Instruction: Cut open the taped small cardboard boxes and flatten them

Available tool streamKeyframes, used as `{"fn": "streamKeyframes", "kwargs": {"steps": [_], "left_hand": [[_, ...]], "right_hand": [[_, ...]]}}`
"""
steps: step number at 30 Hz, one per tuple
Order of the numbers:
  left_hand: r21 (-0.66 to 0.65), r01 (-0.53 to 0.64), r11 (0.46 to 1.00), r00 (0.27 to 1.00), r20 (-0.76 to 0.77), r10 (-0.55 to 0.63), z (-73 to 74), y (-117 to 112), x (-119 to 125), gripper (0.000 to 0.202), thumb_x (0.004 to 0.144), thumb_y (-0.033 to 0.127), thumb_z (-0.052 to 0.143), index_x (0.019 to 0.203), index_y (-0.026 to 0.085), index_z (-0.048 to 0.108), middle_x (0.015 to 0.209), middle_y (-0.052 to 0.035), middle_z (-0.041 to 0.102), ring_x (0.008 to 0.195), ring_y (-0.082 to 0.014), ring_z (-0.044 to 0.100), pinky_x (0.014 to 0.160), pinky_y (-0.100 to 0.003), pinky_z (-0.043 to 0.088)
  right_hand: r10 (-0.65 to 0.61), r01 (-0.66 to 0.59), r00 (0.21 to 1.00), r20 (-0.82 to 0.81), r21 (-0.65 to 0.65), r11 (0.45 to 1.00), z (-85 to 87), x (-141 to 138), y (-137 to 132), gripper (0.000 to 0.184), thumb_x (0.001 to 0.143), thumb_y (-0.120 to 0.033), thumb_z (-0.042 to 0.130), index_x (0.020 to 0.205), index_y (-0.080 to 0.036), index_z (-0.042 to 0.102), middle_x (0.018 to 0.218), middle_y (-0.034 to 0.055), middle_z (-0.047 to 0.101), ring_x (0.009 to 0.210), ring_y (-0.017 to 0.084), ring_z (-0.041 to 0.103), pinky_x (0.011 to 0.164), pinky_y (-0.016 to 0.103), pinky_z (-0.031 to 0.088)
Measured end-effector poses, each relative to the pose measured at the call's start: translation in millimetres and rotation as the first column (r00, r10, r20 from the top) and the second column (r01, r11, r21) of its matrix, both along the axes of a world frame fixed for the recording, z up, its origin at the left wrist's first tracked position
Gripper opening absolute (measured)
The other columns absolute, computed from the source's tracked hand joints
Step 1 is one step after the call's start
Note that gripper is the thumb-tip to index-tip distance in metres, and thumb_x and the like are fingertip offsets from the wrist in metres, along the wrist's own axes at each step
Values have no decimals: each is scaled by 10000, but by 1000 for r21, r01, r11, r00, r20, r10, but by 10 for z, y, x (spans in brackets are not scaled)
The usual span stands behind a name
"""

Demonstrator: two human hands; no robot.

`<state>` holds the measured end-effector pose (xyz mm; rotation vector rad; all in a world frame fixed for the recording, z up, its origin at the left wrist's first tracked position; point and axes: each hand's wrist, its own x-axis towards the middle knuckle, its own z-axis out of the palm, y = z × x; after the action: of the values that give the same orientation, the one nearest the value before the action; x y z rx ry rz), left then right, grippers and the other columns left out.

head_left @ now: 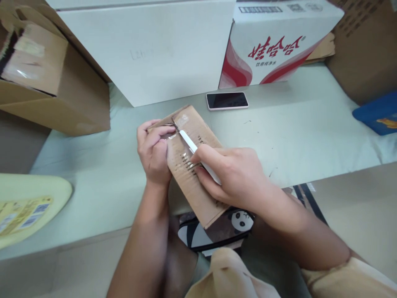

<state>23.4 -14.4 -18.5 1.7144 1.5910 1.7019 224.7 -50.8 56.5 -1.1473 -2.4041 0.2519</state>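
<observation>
A brown cardboard box (198,182) with printed marks and clear tape is tilted above the front edge of the light green surface. My left hand (154,151) grips its left end, fingers bent over the edge beside a gap along the seam. In my right hand (232,174) is a white utility knife (188,141), held with thumb and fingers closed round its handle. The knife's tip is at the taped seam, close to my left fingertips. Whether the blade is inside the cardboard is too small to tell.
A phone (227,100) lies beyond the box, before a large white box (149,49) and a red-and-white carton (269,49). At left are an open cardboard carton (83,91) and a pale yellow-green object (56,186). A blue item (376,111) stands right; a panda-printed item (214,234) is below.
</observation>
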Motion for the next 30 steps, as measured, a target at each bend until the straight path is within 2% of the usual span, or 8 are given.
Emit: {"fn": "streamKeyframes", "kwargs": {"steps": [6, 13, 18, 23, 27, 30], "left_hand": [[56, -10, 998, 1000, 30, 8, 9, -11, 46, 314, 856, 185, 469, 872, 219, 781, 997, -98, 756, 1204, -281, 627, 1105, -478, 520], [63, -44, 997, 997, 61, 40, 14, -21, 73, 289, 854, 221, 478, 835, 215, 766, 996, -104, 739, 1203, -279, 637, 1118, -463, 507], [33, -47, 998, 997, 60, 45, 25, -27, 79, 261, 858, 228, 475, 849, 239, 735, 999, -102, 739, 1199, -287, 642, 1144, -471, 491], [25, -52, 998, 995, 90, 50, 45, -30, 92, 273, 797, 194, 477, 862, 231, 739, 1026, -100, 739, 1208, -293, 637, 1143, -486, 496], [26, -60, 998, 993, 103, 57, 55, -32, 100, 274, 801, 200, 489, 849, 235, 757, 1022, -99, 751, 1194, -289, 647, 1124, -482, 511], [29, -51, 998, 994, 95, 48, 54, -38, 96, 274, 816, 210, 494, 850, 247, 763, 1010, -100, 760, 1206, -288, 642, 1120, -476, 511]], "right_hand": [[30, -27, 998, -55, 46, 999, -2, 36, -3, 170, 935, -220, 487, 927, -212, 656, 704, -24, 726, 533, 120, 562, 507, 282, 210], [-13, 13, 1000, -5, 48, 999, 24, -5, -13, 178, 968, -246, 505, 972, -212, 680, 738, -29, 750, 543, 124, 576, 497, 294, 207], [99, -101, 994, 36, 62, 993, 21, 33, -16, 245, 1016, -267, 493, 1148, -196, 687, 868, -9, 781, 645, 134, 647, 522, 313, 231], [262, -261, 965, -13, 36, 965, -7, 92, -1, 294, 1008, -347, 562, 1229, -193, 681, 941, -9, 793, 772, 132, 701, 551, 322, 262], [299, -300, 952, -57, -5, 954, -17, 131, 14, 500, 990, -474, 585, 1371, -154, 630, 957, 23, 798, 779, 149, 691, 574, 314, 296], [348, -352, 934, -75, -43, 935, -18, 165, 29, 619, 1006, -488, 505, 1484, -97, 554, 967, 52, 785, 765, 167, 673, 593, 316, 334]]}}
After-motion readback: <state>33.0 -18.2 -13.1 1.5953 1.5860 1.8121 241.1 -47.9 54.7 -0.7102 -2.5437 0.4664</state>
